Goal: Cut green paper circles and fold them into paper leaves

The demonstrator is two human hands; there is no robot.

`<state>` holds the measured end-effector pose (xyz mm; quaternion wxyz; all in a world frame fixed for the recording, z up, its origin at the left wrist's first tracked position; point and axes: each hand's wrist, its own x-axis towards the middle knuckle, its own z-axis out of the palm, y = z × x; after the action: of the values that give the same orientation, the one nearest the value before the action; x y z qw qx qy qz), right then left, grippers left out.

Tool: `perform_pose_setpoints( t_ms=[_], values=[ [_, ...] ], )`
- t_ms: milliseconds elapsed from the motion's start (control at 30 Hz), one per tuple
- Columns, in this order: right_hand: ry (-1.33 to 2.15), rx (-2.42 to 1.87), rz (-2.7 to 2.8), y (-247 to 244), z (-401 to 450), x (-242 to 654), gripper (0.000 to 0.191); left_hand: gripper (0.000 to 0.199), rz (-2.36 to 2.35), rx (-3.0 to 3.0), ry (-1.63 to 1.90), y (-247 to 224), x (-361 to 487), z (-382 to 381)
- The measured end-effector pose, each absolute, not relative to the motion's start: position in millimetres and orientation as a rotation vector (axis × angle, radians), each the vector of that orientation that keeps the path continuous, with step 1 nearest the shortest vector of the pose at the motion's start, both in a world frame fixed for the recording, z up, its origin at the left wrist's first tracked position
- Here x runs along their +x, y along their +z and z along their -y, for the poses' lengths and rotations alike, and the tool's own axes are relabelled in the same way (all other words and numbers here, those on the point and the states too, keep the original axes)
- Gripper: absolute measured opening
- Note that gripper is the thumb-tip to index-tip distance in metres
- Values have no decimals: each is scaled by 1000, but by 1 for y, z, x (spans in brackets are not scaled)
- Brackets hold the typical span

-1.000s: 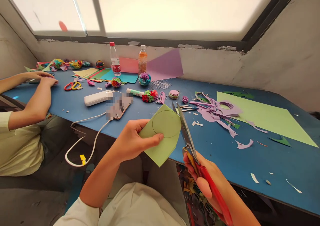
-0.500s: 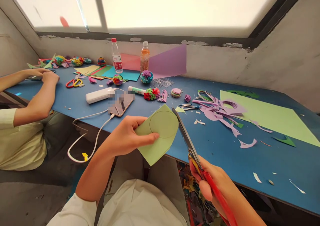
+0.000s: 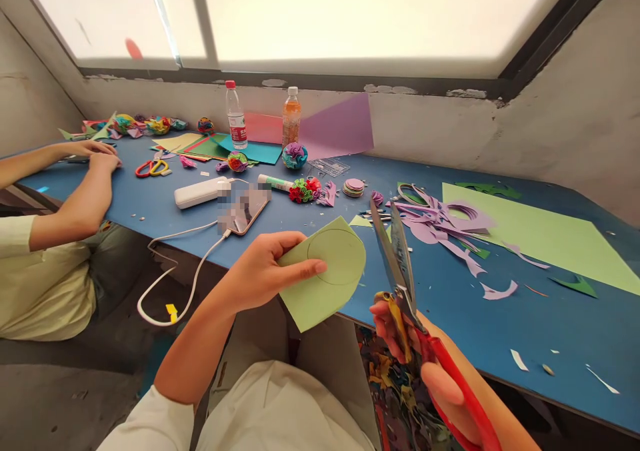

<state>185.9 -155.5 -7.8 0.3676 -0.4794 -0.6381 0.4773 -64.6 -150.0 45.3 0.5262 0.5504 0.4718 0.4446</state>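
A folded-looking piece of light green paper (image 3: pixel 325 298) with a drawn circle is pinched in my left hand (image 3: pixel 270 268), thumb on top near the circle's left side. The paper's right edge is cut round, following the line; its other corners are still pointed. My right hand (image 3: pixel 420 351) grips scissors (image 3: pixel 400 264) with red and yellow handles. Their blades stand apart and point up and away, just right of the paper without touching it. Beyond the blades lie purple paper scraps (image 3: pixel 440 221) and a stack of paper discs (image 3: pixel 354 186).
On the blue table (image 3: pixel 445 331) are a phone (image 3: pixel 250 208), a white power bank (image 3: pixel 200 192) with a cable, a glue stick (image 3: pixel 275 182), paper flower balls (image 3: pixel 294 156) and two bottles (image 3: pixel 237 118). A green sheet (image 3: pixel 550 238) lies right. Another person's arms (image 3: pixel 75 218) rest at left.
The scissor blades have parted and moved right, away from the paper's edge. My left hand and the green paper have shifted slightly right.
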Motion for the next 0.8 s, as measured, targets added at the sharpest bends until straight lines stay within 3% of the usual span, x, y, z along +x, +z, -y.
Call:
perform_pose_setpoints(
  t_ms=[200, 500, 700, 800],
  values=[
    [1203, -1195, 1597, 10, 150, 161, 40, 27, -1041, 1314, 903, 42, -52, 148],
    [1225, -1042, 1262, 24, 128, 137, 34, 33, -975, 1158, 960, 22, -57, 144],
    [1268, -1003, 1158, 13, 132, 132, 32, 40, -1118, 846, 1479, -5, -42, 147],
    [1284, -1006, 1130, 9, 135, 126, 33, 54, -927, 795, 1752, -18, -25, 157]
  ],
)
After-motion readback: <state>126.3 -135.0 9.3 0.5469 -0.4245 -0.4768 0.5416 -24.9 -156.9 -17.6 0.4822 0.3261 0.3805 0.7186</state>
